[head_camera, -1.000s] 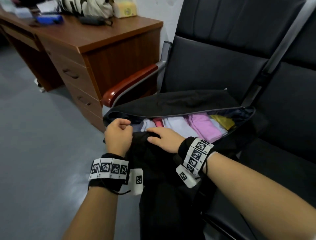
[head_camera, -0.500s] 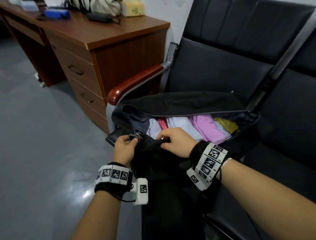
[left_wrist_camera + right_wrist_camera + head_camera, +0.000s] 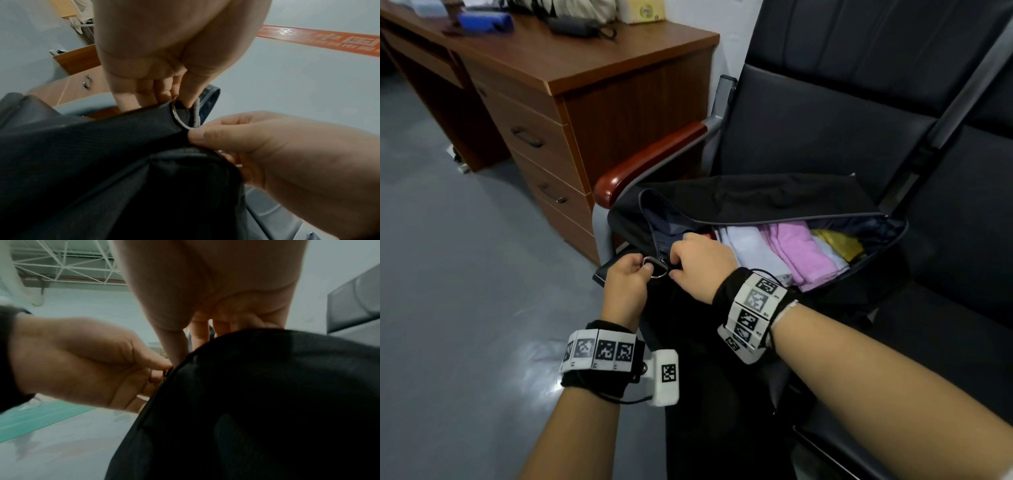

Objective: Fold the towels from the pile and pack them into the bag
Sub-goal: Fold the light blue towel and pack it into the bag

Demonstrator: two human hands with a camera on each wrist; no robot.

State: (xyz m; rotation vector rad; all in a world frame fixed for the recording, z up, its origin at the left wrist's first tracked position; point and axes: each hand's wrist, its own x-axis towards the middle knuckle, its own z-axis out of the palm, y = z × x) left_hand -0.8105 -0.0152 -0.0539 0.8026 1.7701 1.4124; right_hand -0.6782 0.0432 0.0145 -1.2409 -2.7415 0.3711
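Towels [image 3: 804, 250] in head view only — wrist views: bag [image 3: 102, 162]

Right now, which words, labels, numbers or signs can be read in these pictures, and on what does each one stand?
"中国" on the orange banner; the characters before it and the small line under it are blurred.
Yellow box on the desk: print too small to read.
Wrist bands: only coded squares, no words.

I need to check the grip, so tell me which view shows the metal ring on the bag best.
The left wrist view: the metal ring fills the centre, pinched by the left hand. The head view shows it small; the right wrist view hides it behind the bag.
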